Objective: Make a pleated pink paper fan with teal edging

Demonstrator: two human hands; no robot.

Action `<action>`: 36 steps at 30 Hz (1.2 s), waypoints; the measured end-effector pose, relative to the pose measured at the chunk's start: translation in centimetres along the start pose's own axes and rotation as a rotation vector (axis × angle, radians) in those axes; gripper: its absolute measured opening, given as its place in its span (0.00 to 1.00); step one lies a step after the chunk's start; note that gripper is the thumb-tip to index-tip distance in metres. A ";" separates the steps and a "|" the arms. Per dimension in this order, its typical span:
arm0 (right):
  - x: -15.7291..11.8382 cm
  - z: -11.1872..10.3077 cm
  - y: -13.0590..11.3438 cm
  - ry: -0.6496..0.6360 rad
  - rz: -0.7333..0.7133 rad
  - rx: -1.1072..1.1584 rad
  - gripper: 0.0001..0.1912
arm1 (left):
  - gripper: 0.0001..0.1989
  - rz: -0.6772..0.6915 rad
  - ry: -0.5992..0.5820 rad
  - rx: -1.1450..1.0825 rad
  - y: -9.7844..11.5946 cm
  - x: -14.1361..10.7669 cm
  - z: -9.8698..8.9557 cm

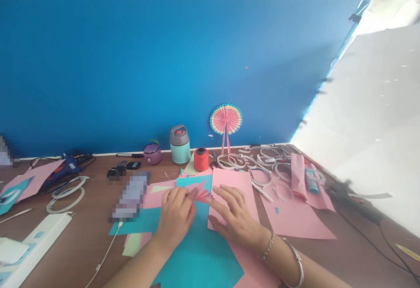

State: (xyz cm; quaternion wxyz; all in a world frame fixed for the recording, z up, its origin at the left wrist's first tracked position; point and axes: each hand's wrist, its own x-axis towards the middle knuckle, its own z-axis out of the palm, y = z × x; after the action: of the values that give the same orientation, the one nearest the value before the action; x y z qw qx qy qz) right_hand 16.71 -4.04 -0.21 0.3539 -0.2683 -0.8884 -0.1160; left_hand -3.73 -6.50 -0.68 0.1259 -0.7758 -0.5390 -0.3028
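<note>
Pink pleated paper (204, 195) is pinched in the closed fingers of my left hand (176, 209); my right hand (233, 211) spreads loosely beside it, index tip at its edge, whether touching I cannot tell. Below my fingers lies a flat teal paper sheet (200, 257).

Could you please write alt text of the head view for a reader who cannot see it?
A left hand pinches pleated pink paper, a spread right hand beside it, over pink and teal sheets; behind are a round paper fan and turquoise flask.
</note>
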 end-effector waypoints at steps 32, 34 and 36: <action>-0.6 1.0 4.0 -0.487 0.322 0.230 0.12 | 0.10 -0.241 -0.394 -0.355 -2.9 -0.1 0.4; -0.6 1.3 4.2 -0.477 0.338 0.251 0.12 | 0.09 -0.318 -0.379 -0.374 -3.0 0.0 0.7; -0.6 1.5 4.3 -0.464 0.359 0.266 0.13 | 0.08 -0.355 -0.372 -0.370 -3.0 0.1 0.8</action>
State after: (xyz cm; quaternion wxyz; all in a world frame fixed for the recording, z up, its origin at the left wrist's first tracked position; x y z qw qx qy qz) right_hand 18.59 -0.15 -1.66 0.1889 -0.3914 -0.8912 0.1298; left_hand -6.16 -4.85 -1.67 -0.1728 -0.7215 -0.6155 -0.2659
